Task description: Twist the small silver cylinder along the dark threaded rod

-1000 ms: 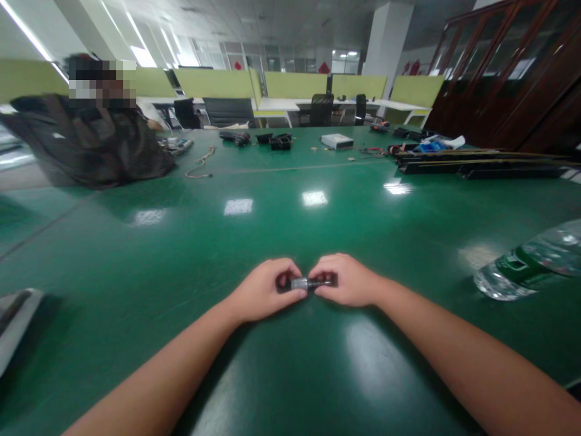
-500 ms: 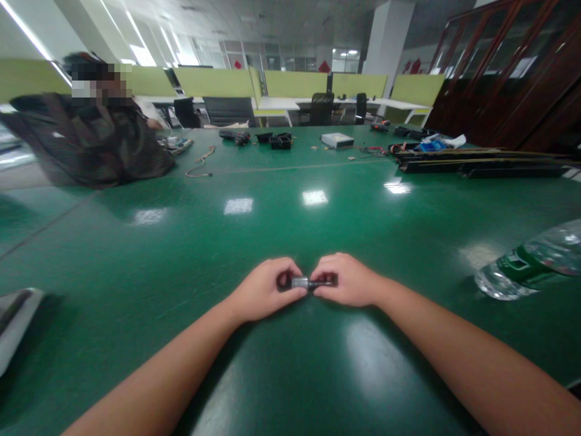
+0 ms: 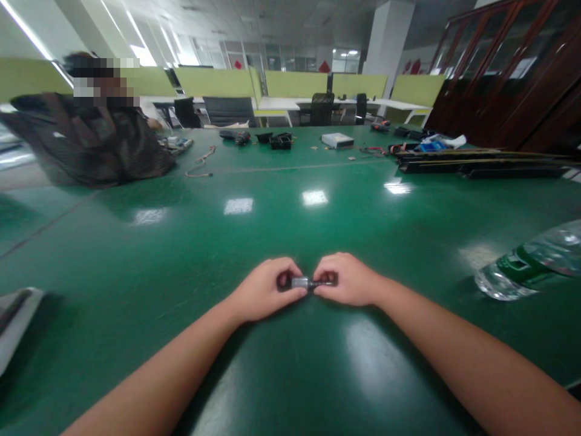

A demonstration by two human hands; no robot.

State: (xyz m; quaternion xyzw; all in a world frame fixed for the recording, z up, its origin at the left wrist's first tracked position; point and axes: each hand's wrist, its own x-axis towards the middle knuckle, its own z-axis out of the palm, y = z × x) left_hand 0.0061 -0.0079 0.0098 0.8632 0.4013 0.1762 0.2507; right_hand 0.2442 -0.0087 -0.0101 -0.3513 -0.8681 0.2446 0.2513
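Barely anything has moved since the earlier frame: the right hand (image 3: 347, 279) has edged slightly outward, while the left hand (image 3: 263, 289) keeps its place. Between them, left of the bottle (image 3: 521, 266) and just above or on the counter (image 3: 290, 375), is a small piece with a silver barrel (image 3: 300, 283) and a thin dark shaft (image 3: 323, 283). The left hand is clamped on the barrel, thumb nearest the wearer and fingers curled over the far side; the right hand is closed around the shaft end. Gripping opposite ends seems meant to keep both parts level and in line. Low wrists probably steady that hold. Whether the parts are joined is too small to tell.

The bottle looks tipped over, though lens bend leaves that unsure; it sits outside the right forearm, probably to leave elbow room. Beyond the bottle lie long black strips (image 3: 454, 165). Further left of it are a flat pale box (image 3: 337, 141), black parts (image 3: 281, 141), a cord (image 3: 200, 162) and a dark bag (image 3: 104, 151), with a person (image 3: 84, 63) behind the bag.
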